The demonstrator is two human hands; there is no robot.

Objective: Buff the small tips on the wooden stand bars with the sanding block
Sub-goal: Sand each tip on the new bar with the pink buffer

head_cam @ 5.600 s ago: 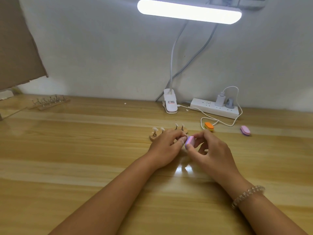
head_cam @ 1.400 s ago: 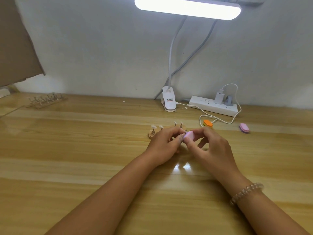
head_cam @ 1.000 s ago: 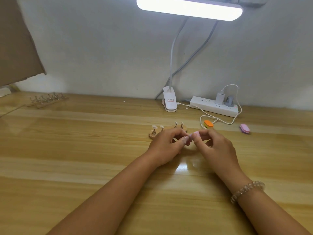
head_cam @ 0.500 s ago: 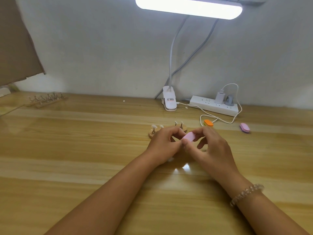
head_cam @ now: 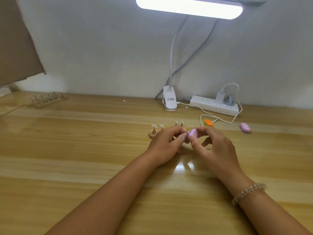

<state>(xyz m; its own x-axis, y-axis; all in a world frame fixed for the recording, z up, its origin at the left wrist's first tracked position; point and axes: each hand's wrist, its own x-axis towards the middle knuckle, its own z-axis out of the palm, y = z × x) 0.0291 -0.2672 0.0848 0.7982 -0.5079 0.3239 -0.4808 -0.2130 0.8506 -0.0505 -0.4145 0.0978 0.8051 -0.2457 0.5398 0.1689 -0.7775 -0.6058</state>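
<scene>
A small wooden stand bar (head_cam: 152,135) lies on the table in the middle of the view, with several white tips (head_cam: 154,126) standing up on metal holders. My left hand (head_cam: 166,143) covers the bar's right half and pinches something small there between thumb and forefinger, hidden by the fingers. My right hand (head_cam: 213,145) pinches a pink sanding block (head_cam: 193,133) and holds it against my left fingertips.
An orange sanding block (head_cam: 208,123) and a second pink one (head_cam: 244,127) lie to the right. Behind them sit a white power strip (head_cam: 205,104) with cables and a clip lamp base (head_cam: 169,101). A second wooden stand bar (head_cam: 47,99) is at the far left.
The pink block has shifted back and forth in small strokes against my left fingertips. Both hands stay in the same place by the bar.
</scene>
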